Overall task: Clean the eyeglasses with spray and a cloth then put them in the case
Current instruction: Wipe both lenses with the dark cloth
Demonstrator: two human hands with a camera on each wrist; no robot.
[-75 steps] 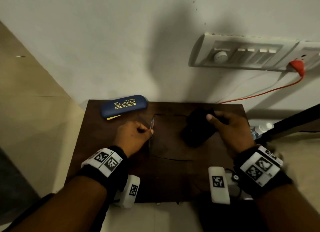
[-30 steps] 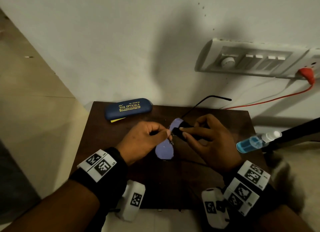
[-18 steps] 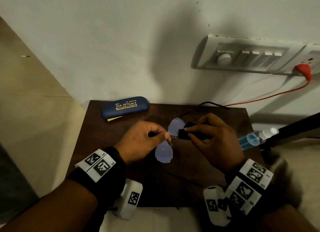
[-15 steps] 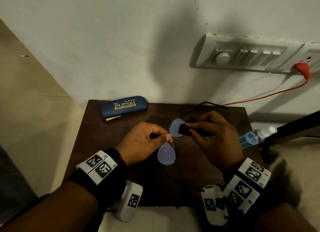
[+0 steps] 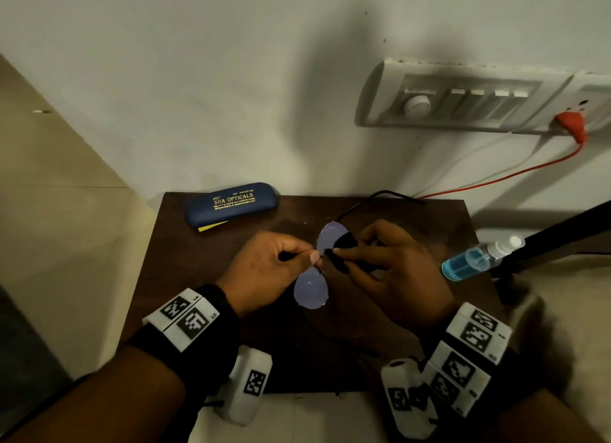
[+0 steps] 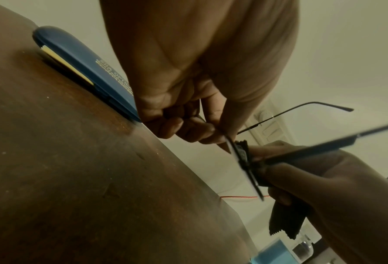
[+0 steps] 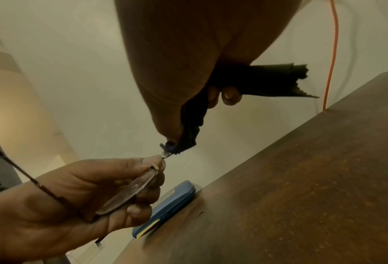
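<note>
1. While the left hand (image 5: 264, 270) pinches the eyeglasses (image 5: 319, 264) at the bridge between thumb and forefinger, the frame hangs in the air above the table (image 5: 185, 277), its 2 lenses lined up near to far from the person.
2. Gripping the black cloth (image 5: 340, 251), the right hand (image 5: 390, 270) has its fingers curled and presses the cloth onto the far lens; the near lens (image 5: 310, 292) hangs bare, just below the left hand's pinch.
3. By my reckoning the wiping is partway: the next rub turns on sliding the cloth down along that lens line toward the person, and the right hand is already touching the frame.
4. Both temples are open, 1 reaching toward the wall and 1 back toward the person, so folding them needs room.
5. Case (image 5: 231, 203): closed, at the far left edge, well apart from the glasses, nearer the left hand.
6. Spray bottle (image 5: 476, 261): lying at the right edge, beside the right hand.
</note>
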